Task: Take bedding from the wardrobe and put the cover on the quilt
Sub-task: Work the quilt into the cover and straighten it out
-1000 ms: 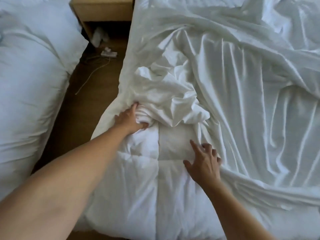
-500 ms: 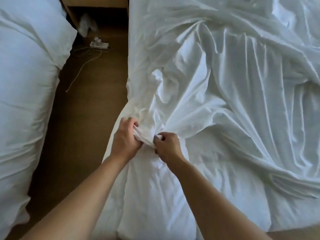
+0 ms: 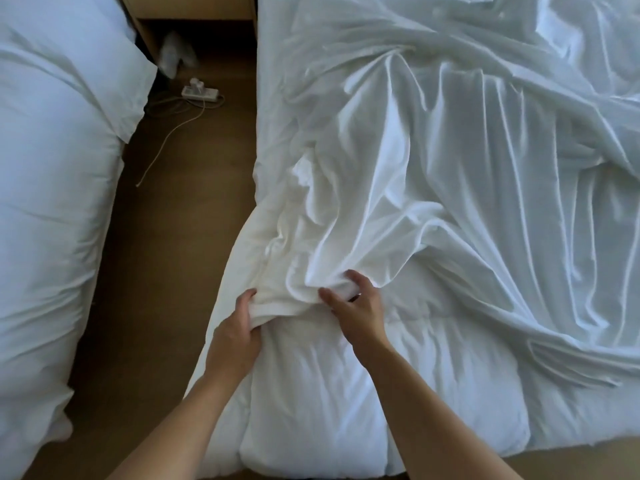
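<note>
A padded white quilt (image 3: 346, 393) lies on the bed, its near end bare. A thin, shiny white cover (image 3: 450, 174) lies crumpled over the rest of it. My left hand (image 3: 235, 327) grips the bunched edge of the cover at the quilt's left side. My right hand (image 3: 356, 306) pinches the same bunched edge a little to the right, thumb and fingers curled round the fold. Both forearms reach in from the bottom of the view.
A second bed with white bedding (image 3: 52, 202) fills the left. Brown floor (image 3: 166, 254) runs between the beds, with a power strip (image 3: 201, 93) and its cord lying on it. A wooden nightstand (image 3: 194, 8) stands at the top.
Both hands have drawn the cover's bunched edge toward me over the quilt and moved slightly apart. One second ago the right hand lay flat on the quilt; now it pinches the cover.
</note>
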The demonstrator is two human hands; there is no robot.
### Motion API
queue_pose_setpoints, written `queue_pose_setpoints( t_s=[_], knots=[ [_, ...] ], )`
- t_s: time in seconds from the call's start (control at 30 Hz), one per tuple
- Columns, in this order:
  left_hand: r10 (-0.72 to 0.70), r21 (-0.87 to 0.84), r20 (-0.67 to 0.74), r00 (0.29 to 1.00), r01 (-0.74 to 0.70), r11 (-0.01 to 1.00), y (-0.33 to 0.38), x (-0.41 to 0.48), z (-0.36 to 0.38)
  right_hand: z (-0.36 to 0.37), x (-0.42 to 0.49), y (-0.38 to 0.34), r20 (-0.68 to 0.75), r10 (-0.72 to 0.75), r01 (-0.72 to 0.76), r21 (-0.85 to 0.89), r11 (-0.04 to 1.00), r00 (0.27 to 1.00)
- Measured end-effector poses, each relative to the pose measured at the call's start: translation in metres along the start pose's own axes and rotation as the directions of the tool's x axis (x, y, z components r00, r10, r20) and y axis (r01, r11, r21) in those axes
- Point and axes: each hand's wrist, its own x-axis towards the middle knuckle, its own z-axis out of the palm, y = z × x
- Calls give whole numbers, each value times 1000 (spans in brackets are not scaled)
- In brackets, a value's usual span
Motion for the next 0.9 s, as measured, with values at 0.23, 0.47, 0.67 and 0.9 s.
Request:
queue_pose_setpoints(
  t_s=[0.23,0.47,0.67,0.9],
  knots=[
    [30,61,104,994,-36,997,-22,12,-19,33,1,-5,167,27,-34,39,999,986],
    [0,112,144,990,-16,994,10,81,-13,47,10,-2,50,-109,116,-185,976,993],
    [-58,-139,166,984,82,987,-24,50,-28,55,21,-16,-92,-158,153,-60,986,983],
    [-242,-247,-22,970,229,941,-51,38,-45,44,29,-44,-95,-309,304,-62,951,946]
  ],
)
